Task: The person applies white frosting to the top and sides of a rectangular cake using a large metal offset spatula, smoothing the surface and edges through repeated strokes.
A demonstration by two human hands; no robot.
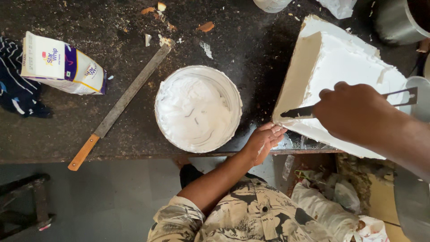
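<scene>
Icing a square cake (354, 67) at the counter (67, 121) edge.
Right hand (354, 112) fisted on spatula (300, 112), spreading cream; left hand (264, 139), fingers together, steadies cake board (298, 74). Cream bowl (197, 107) near for reloading.

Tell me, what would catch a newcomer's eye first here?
Probably the square white cake at the right, where the right hand draws a spatula across its icing while the left hand steadies the board's corner. Next, the round tub of white cream at the centre of the dark counter, with a long wooden-handled knife lying to its left.
</scene>
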